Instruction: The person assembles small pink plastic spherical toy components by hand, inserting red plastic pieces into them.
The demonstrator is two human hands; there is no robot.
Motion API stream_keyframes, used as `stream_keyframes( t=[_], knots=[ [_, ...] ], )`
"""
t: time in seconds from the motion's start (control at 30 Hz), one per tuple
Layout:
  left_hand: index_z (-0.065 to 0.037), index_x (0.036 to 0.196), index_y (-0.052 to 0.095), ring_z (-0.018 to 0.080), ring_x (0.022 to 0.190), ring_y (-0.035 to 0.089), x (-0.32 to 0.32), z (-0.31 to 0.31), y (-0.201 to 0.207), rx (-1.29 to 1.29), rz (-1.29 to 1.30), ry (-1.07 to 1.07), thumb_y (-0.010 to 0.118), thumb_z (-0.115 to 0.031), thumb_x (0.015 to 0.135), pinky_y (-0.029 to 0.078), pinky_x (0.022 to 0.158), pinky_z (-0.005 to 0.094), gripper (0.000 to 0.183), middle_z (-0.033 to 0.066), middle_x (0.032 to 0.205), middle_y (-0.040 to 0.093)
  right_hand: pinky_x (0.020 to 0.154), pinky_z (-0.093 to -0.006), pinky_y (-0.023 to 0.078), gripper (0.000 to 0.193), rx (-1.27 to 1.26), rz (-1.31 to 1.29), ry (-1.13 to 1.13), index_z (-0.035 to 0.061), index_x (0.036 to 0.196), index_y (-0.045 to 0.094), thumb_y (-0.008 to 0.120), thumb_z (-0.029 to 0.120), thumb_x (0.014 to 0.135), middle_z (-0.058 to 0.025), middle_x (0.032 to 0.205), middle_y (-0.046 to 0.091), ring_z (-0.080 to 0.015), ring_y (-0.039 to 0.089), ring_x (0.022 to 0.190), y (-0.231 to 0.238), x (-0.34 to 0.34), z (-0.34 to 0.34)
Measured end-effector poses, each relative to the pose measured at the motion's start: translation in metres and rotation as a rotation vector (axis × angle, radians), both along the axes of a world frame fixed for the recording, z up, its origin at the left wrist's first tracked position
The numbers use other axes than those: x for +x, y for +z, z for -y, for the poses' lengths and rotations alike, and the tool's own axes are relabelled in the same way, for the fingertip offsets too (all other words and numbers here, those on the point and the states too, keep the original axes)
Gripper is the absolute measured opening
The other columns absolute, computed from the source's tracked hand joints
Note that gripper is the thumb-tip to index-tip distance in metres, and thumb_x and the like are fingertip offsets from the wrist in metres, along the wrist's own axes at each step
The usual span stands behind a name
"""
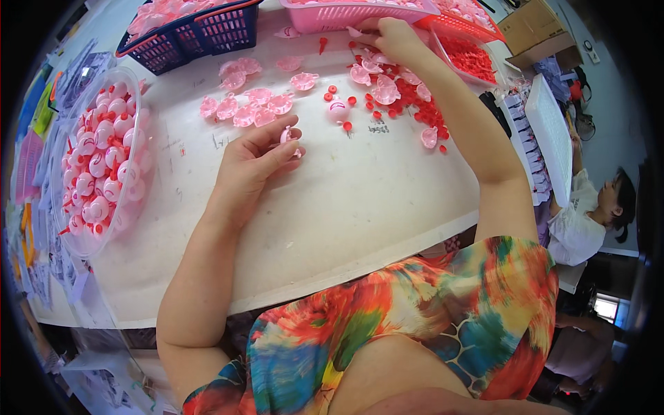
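Note:
My left hand (252,162) is over the middle of the table, with thumb and fingers pinched on a small pink plastic shell piece (286,135). Stretched out to the far side, my right hand (394,40) has its fingertips at another pink piece (354,32), just in front of a pink basket (325,19). Loose pink shell pieces (259,97) lie between the hands. Under and beside my right forearm are many small red plastic parts (425,114). One rounded pink piece with a red tip (338,109) rests among them.
A clear tub (137,90) of rounded pink pieces with red tips stands at left. Along the back are a dark blue basket (194,40) and a red basket (484,31). A tray of red parts (467,59) sits at back right. Another person (584,214) is at the right.

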State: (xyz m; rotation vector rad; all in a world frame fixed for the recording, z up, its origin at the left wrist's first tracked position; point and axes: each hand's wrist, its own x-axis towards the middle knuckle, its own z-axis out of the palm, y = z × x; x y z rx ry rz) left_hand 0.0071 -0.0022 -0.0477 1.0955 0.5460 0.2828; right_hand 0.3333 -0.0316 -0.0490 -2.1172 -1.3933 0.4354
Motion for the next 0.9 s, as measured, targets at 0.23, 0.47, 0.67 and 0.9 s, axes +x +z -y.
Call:
stream_keyframes(
  t=[0.23,0.47,0.67,0.9],
  knots=[
    [-0.004,0.118,0.048,0.0124,0.088,0.056,-0.003,-0.001,-0.003,-0.007,-0.01,0.011,0.059,-0.011,0.08,0.049,0.075,0.0219,0.04,0.0073,0.105,0.053,0.073,-0.0202,0.043,0.036,0.113,-0.423,0.099,0.0019,0.108,0.054,0.062,0.02,0.078,-0.003,0.091,0.059,-0.0077,0.055,0.084,0.037,-0.048,0.038],
    [-0.004,0.117,0.048,0.0123,0.086,0.057,-0.001,-0.001,-0.002,0.021,-0.01,0.01,0.059,-0.01,0.08,0.049,0.074,0.022,0.039,0.0062,0.103,0.054,0.057,-0.0188,0.038,0.033,-0.004,-0.786,0.208,0.0028,0.11,0.053,0.059,0.019,0.081,-0.0001,0.087,0.057,-0.0038,0.041,0.06,0.052,-0.083,0.07],
    [-0.005,0.118,0.048,0.0124,0.086,0.057,0.0,0.002,-0.004,0.059,-0.013,0.032,0.058,-0.01,0.08,0.05,0.073,0.0225,0.039,0.0064,0.103,0.054,0.062,-0.0189,0.04,0.034,-0.218,-0.609,0.323,0.0041,0.105,0.058,0.063,0.023,0.077,0.0,0.084,0.059,-0.0049,0.051,0.073,0.02,-0.127,0.086],
    [-0.004,0.116,0.05,0.0112,0.085,0.056,-0.002,0.001,-0.006,0.056,0.014,0.031,0.06,-0.011,0.079,0.047,0.075,0.0228,0.039,0.0051,0.1,0.056,0.067,-0.0212,0.042,0.03,-0.121,-0.382,0.187,0.0051,0.102,0.059,0.062,0.022,0.077,-0.0019,0.083,0.059,-0.0072,0.053,0.077,0.017,-0.112,0.093]
  ],
)
